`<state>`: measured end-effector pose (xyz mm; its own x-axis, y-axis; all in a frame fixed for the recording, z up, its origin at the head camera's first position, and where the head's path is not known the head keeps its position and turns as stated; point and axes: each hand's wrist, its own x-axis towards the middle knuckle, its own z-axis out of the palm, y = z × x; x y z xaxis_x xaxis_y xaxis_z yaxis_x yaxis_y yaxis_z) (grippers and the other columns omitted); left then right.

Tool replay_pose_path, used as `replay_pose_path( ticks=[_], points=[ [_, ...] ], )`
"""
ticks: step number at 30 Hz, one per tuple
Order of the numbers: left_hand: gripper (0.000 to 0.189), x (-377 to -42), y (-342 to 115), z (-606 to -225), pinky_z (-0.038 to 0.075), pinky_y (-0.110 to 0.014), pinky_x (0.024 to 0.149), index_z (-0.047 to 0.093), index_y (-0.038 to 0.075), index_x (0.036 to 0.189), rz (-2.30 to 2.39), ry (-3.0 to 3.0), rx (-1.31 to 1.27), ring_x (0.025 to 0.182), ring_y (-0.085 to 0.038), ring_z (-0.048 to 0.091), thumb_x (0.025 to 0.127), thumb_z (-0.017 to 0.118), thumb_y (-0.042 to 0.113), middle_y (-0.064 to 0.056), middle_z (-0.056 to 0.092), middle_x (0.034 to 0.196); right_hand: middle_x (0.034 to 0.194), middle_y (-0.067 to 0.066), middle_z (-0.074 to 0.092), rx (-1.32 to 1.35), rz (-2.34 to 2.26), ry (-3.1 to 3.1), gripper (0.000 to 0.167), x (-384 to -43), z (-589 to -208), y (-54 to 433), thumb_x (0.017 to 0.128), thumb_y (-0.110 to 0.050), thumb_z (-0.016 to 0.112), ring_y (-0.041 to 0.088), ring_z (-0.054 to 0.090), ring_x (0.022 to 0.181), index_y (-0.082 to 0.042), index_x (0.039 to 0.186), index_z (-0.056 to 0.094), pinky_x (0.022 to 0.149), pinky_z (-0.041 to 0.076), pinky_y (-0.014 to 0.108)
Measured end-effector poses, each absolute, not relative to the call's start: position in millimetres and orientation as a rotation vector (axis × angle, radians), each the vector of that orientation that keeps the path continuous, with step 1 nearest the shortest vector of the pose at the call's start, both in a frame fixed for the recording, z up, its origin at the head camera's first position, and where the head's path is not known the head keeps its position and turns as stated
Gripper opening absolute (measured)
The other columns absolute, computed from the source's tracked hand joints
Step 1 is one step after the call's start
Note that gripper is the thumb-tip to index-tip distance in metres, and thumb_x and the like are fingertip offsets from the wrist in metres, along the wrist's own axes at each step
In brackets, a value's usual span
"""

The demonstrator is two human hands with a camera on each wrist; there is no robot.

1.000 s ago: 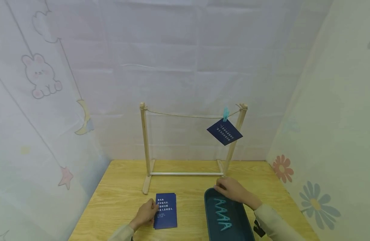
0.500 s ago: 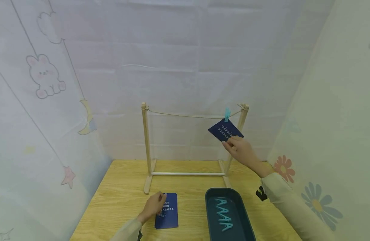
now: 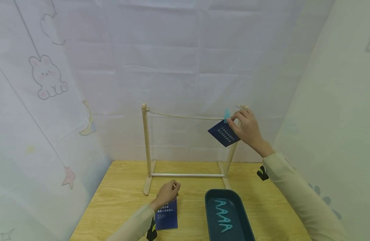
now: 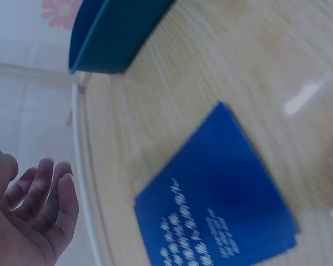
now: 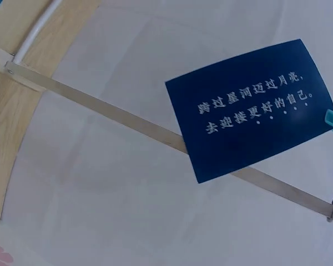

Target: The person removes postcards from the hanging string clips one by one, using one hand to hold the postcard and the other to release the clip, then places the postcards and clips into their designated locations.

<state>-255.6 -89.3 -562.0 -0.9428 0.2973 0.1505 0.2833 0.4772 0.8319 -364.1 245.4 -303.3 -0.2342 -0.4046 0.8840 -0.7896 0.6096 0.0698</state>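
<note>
A dark blue card (image 3: 223,132) with white writing hangs by one corner from a twine line (image 3: 185,117), held there by a light blue clothespin (image 3: 227,113). My right hand (image 3: 247,126) is raised to this corner, its thumb and forefinger tips overlapping the clothespin's lower end; I cannot tell whether they pinch it. In the right wrist view the card (image 5: 250,111) shows whole, while the hand is out of frame. My left hand (image 3: 167,192) is above the top edge of a stack of blue cards (image 3: 167,219). Its fingers (image 4: 65,208) curl loosely around nothing.
A wooden stand (image 3: 146,144) carries the line, with a white bar (image 3: 187,174) low between its posts. At front right, a dark teal tray (image 3: 243,214) contains several light blue clothespins (image 3: 222,212). Patterned cloth walls surround the wooden table (image 3: 118,194).
My right hand has risen from the tray's far edge, past the hanging card, to the clothespin. The left hand has moved off the left side of the card stack, rightward and away from me.
</note>
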Motion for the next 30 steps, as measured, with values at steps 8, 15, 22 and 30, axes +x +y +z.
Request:
replay_pose_path(
  ticks=[8, 15, 22, 30],
  points=[
    [0.026, -261.4, -64.7, -533.5, 0.053, -0.026, 0.046, 0.061, 0.003, 0.103, 1.531, 2.67, 0.626, 0.056, -0.014, 0.062, 0.108, 0.046, 0.023, 0.001, 0.061, 0.07, 0.111, 0.024, 0.061, 0.948, 0.402, -1.924, 0.024, -383.2, -280.6, 240.1, 0.085, -0.015, 0.075, 0.044, 0.052, 0.106, 0.003, 0.099, 0.067, 0.094, 0.041, 0.058],
    [0.026, -264.5, -46.4, -521.5, 0.055, -0.029, 0.047, 0.063, 0.004, 0.102, 1.544, 2.681, 0.641, 0.056, -0.01, 0.06, 0.107, 0.046, 0.022, -0.011, 0.065, 0.074, 0.125, 0.022, 0.058, 0.837, 0.314, -2.204, 0.032, -393.8, -273.1, 248.5, 0.098, -0.026, 0.06, 0.043, 0.047, 0.12, -0.002, 0.118, 0.066, 0.111, 0.025, 0.059],
    [0.026, -271.5, -37.2, -509.6, 0.057, -0.031, 0.05, 0.062, 0.002, 0.108, 1.592, 2.634, 0.758, 0.062, -0.021, 0.066, 0.108, 0.044, 0.021, -0.013, 0.066, 0.079, 0.125, 0.017, 0.062, 0.786, 0.367, -2.415, 0.042, -388.7, -273.3, 248.6, 0.104, -0.04, 0.048, 0.038, 0.051, 0.121, -0.006, 0.12, 0.068, 0.113, 0.023, 0.055],
    [0.026, -280.3, -14.8, -480.7, 0.059, -0.031, 0.054, 0.056, 0.005, 0.118, 1.654, 2.599, 0.75, 0.064, -0.013, 0.064, 0.107, 0.046, 0.026, -0.01, 0.065, 0.085, 0.124, 0.016, 0.064, 0.797, 0.433, -2.431, 0.041, -383.9, -270.0, 245.8, 0.104, -0.039, 0.049, 0.038, 0.052, 0.12, -0.005, 0.116, 0.069, 0.107, 0.024, 0.059]
  ],
)
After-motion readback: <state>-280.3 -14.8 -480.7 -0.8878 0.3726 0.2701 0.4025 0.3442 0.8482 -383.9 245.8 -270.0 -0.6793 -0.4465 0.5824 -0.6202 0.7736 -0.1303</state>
